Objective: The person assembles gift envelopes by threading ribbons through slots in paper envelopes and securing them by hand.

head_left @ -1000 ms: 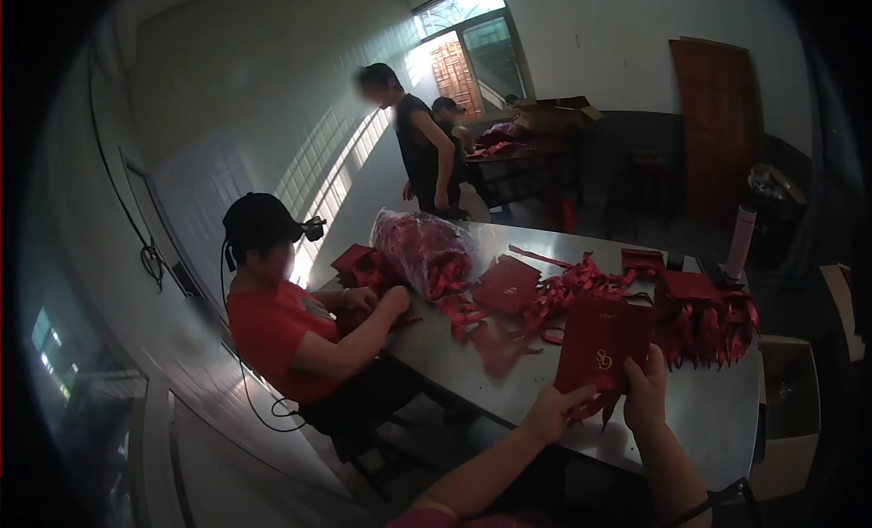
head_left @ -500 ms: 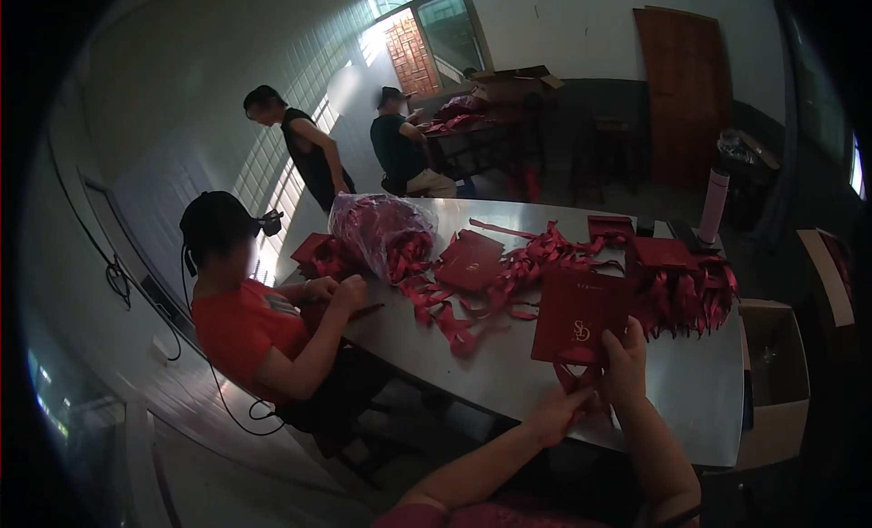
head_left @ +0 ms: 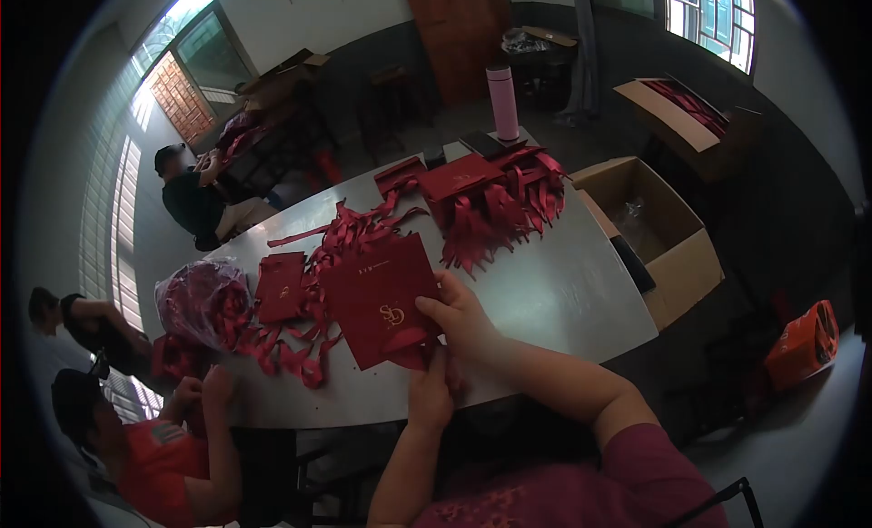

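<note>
A flat dark red gift bag with gold lettering is tilted above the near side of the metal table. My right hand grips its right edge, thumb lying on the front face. Below it, my left hand is closed on the bag's red ribbon at the lower edge; its fingertips are partly hidden. Behind the held bag lie loose red ribbons and another red bag. Farther right is a stack of red bags with ribbons hanging off its front.
The metal table bears a plastic-wrapped red bundle and a pink bottle. An open cardboard box stands off its right edge. A person in orange works at the left; other people are behind.
My view has swung to the right, bringing the cardboard box and an orange bag on the right into fuller view. Both hands still hold the gift bag and its ribbon.
</note>
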`<state>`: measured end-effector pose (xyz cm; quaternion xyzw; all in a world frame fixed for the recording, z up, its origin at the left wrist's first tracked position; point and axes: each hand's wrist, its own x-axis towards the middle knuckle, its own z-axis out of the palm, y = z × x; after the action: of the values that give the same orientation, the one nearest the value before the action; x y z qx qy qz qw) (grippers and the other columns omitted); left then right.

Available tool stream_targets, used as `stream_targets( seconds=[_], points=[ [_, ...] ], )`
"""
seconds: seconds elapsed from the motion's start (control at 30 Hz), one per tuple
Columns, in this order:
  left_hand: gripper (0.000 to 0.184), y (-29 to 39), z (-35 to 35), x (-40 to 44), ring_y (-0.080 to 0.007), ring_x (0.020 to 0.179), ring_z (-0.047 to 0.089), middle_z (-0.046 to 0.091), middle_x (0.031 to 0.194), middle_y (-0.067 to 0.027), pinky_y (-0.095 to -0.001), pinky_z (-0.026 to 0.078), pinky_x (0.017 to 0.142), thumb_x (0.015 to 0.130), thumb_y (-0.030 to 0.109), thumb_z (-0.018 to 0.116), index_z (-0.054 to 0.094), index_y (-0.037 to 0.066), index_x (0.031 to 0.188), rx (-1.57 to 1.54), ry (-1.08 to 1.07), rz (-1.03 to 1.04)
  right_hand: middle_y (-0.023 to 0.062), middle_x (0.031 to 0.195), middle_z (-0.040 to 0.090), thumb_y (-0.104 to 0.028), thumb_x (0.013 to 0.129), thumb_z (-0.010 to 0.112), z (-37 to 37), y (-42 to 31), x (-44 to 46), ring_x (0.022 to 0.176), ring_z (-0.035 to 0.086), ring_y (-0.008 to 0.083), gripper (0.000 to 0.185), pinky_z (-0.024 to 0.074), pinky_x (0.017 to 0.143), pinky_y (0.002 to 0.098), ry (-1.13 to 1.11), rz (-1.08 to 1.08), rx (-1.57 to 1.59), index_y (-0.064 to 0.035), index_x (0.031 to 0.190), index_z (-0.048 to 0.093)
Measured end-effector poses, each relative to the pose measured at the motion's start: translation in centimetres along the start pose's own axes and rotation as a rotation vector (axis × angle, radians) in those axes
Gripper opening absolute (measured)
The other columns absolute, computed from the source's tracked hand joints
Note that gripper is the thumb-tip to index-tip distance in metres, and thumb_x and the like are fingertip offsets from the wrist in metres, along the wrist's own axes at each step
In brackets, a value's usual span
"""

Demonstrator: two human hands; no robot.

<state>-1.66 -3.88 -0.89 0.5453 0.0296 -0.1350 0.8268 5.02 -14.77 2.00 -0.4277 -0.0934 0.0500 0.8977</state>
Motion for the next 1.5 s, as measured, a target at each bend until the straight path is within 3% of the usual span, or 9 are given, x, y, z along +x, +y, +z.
stream_targets(
  seconds=[0.17,0.43,0.6,0.73,0.8,0.9,1.2,1.27,1.5],
  points=[
    [0.021,-0.8,1.3,0.1,-0.0107,0.051,0.039,0.039,0.062,0.0012,-0.0293,0.04,0.053,0.103,0.023,0.043,0.052,0.006,0.096,0.102,-0.068,0.019,0.0093,0.114,0.06,-0.001,0.092,0.056,-0.9,-1.3,0.4,0.103,0.061,0.0172,0.031,0.0514,0.089,0.031,0.066,-0.024,0.032,-0.0027,0.122,0.048],
    [0.017,-0.6,1.2,-0.6,-0.0097,0.063,0.056,0.059,0.072,-0.0012,-0.024,0.045,0.06,0.098,0.02,0.056,0.063,0.003,0.097,0.376,-0.434,-0.128,0.0135,0.117,0.06,-0.003,0.093,0.054,-3.7,-12.9,4.2,0.099,0.065,0.0215,0.034,0.0571,0.085,0.0338,0.264,-0.402,0.058,0.001,0.125,0.045],
    [0.014,1.3,-3.1,-1.1,-0.009,0.064,0.057,0.06,0.072,-0.0007,-0.0236,0.045,0.062,0.097,0.015,0.057,0.063,0.003,0.101,0.294,-0.243,-0.024,0.0158,0.114,0.062,-0.003,0.091,0.054,-6.8,-20.0,11.3,0.098,0.066,0.0223,0.041,0.0576,0.083,0.0349,0.35,-0.487,-0.149,0.0033,0.131,0.046],
    [0.013,2.0,-5.5,-1.6,-0.0096,0.065,0.057,0.06,0.072,-0.0009,-0.0235,0.046,0.063,0.097,0.013,0.055,0.062,0.002,0.102,0.335,-0.005,-0.01,0.0184,0.103,0.07,-0.012,0.084,0.064,-14.5,-15.4,21.5,0.098,0.067,0.0294,0.031,0.0543,0.084,0.0393,0.517,-0.383,-0.765,0.0029,0.112,0.066],
    [0.014,1.8,-6.7,-2.2,-0.0097,0.064,0.057,0.06,0.071,-0.0008,-0.0236,0.046,0.064,0.097,0.013,0.055,0.062,0.002,0.102,0.317,0.073,0.007,0.0203,0.107,0.069,-0.026,0.08,0.067,-17.6,-12.0,23.3,0.1,0.066,0.0376,0.038,0.0522,0.09,0.0428,0.655,-0.098,-1.585,-0.0039,0.112,0.069],
    [0.014,2.6,-9.2,-3.4,-0.0096,0.064,0.057,0.059,0.071,-0.0008,-0.0234,0.046,0.064,0.097,0.013,0.055,0.062,0.002,0.101,0.292,0.136,0.027,0.0193,0.111,0.068,-0.035,0.082,0.064,-18.5,-9.2,22.1,0.105,0.063,0.0405,0.04,0.0492,0.093,0.0491,0.805,-0.077,-1.719,-0.0091,0.112,0.069],
    [0.011,9.9,-17.4,-0.6,-0.0077,0.067,0.055,0.058,0.075,-0.0008,-0.0241,0.044,0.063,0.095,0.011,0.057,0.061,0.002,0.096,0.489,0.517,0.351,0.0178,0.109,0.067,-0.031,0.093,0.054,-15.6,-14.3,19.8,0.102,0.064,0.036,0.035,0.0496,0.084,0.044,0.663,-0.3,-1.575,-0.0049,0.112,0.067],
    [0.013,11.5,-21.3,2.7,-0.0091,0.068,0.057,0.059,0.075,-0.0017,-0.0235,0.047,0.064,0.094,0.011,0.058,0.061,-0.002,0.096,0.686,0.605,0.43,0.0154,0.103,0.066,-0.02,0.094,0.055,-12.7,-13.4,17.6,0.094,0.064,0.0307,0.026,0.0489,0.082,0.0393,0.551,-0.79,-1.405,-0.0017,0.108,0.066],
    [0.047,14.4,-26.1,13.1,-0.0369,0.109,0.056,0.058,0.115,-0.0183,-0.0446,0.048,0.092,0.076,0.021,0.073,0.057,0.001,0.116,1.468,0.924,0.375,0.0113,0.089,0.06,-0.004,0.083,0.064,-6.4,-4.7,8.1,0.081,0.06,0.0225,0.015,0.0473,0.074,0.031,-0.097,-0.621,-1.293,0.0008,0.098,0.064]
  ],
)
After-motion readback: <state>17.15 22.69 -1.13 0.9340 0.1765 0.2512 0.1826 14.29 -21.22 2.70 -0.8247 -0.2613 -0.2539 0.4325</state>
